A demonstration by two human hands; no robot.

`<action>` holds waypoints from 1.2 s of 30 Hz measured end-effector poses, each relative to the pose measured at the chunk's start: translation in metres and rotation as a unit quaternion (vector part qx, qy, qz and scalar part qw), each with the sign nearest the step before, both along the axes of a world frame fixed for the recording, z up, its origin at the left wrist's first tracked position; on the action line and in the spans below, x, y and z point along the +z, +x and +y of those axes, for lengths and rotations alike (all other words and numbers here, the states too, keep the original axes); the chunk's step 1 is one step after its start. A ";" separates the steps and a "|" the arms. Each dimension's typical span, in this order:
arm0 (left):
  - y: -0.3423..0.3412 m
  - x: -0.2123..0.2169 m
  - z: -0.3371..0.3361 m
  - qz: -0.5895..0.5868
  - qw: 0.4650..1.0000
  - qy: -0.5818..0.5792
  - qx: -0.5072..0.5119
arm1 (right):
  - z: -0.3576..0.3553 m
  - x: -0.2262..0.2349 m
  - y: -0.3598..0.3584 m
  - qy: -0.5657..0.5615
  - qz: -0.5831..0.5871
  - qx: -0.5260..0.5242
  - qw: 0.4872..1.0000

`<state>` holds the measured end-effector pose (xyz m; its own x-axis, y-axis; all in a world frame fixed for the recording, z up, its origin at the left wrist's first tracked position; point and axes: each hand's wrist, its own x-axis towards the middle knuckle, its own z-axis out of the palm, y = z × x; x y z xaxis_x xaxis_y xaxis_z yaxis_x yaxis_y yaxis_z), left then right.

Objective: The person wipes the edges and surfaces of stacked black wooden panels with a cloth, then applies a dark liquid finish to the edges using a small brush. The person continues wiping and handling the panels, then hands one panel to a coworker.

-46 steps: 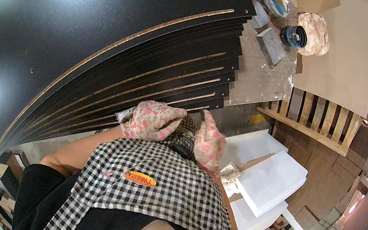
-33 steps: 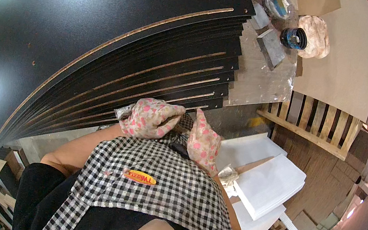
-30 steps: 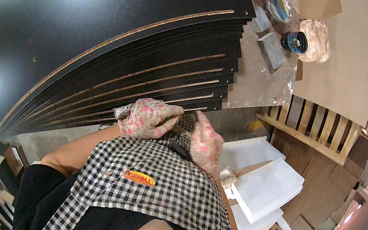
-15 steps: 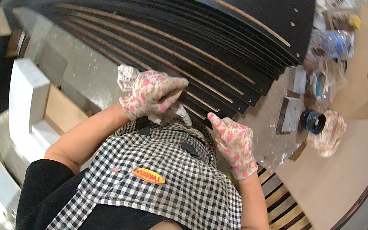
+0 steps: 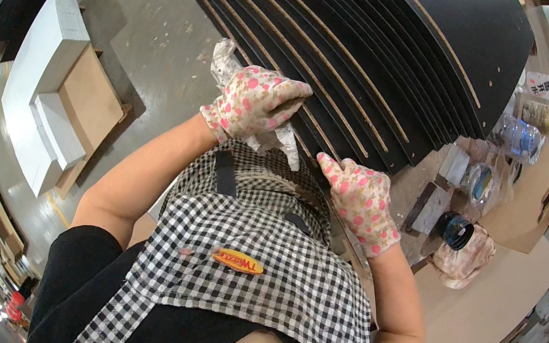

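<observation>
1. At the near corner of the stack of black panels (image 5: 384, 51), the left hand (image 5: 256, 101) in a pink-flowered work glove is closed round a crumpled white cloth (image 5: 234, 69) — the cloth bunches out above the knuckles and hangs out below the palm, against the stepped panel edges.
2. The right hand (image 5: 361, 201), in a matching glove, lies flat and open just beside the left one, fingers pointing toward the lowest panel corners; it holds nothing, and whether the fingertips press on a panel edge I cannot tell.
3. The panels lie fanned, each set back a little from the one under it, so their pale brown edges show as long curved stripes.
4. To the right of the stack, on a workbench (image 5: 485, 311) with a bare brown top, stand a clear plastic bottle (image 5: 519, 137), a roll of tape (image 5: 482, 182), a small dark round tin (image 5: 456, 231) and a crumpled rag (image 5: 466, 258).
5. To the left, on the grey concrete floor (image 5: 139, 23), lie white boards (image 5: 36, 85) with a brown board (image 5: 88, 105) among them — well apart from both hands.
6. A black-and-white checked apron (image 5: 248, 277) fills the lower middle of the view.
</observation>
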<state>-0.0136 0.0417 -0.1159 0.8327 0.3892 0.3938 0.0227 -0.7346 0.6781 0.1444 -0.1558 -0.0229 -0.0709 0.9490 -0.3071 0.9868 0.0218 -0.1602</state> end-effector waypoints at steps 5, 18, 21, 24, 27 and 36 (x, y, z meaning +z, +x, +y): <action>-0.002 -0.005 -0.001 -0.023 0.999 -0.017 0.023 | -0.007 0.001 0.006 0.007 0.003 0.052 0.999; -0.004 -0.002 0.000 -0.033 0.999 -0.020 0.032 | -0.002 -0.003 0.014 0.012 0.009 0.061 0.998; -0.004 -0.004 0.000 -0.033 0.999 -0.012 0.030 | -0.007 -0.001 0.011 0.003 0.003 0.065 0.998; -0.003 -0.004 0.002 -0.034 0.999 -0.013 0.032 | -0.010 0.001 0.011 -0.002 0.011 0.051 0.999; -0.003 -0.002 0.005 -0.013 0.999 -0.015 0.025 | -0.008 0.001 0.009 0.009 0.004 0.022 1.000; -0.003 -0.004 0.006 -0.010 0.999 -0.026 0.018 | -0.013 0.003 0.004 -0.002 0.029 -0.007 1.000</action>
<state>-0.0169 0.0480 -0.1199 0.8101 0.4387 0.3891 0.0343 -0.6979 0.7154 0.1487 -0.1690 -0.0199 -0.0760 0.9486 -0.3073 0.9760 0.0077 -0.2177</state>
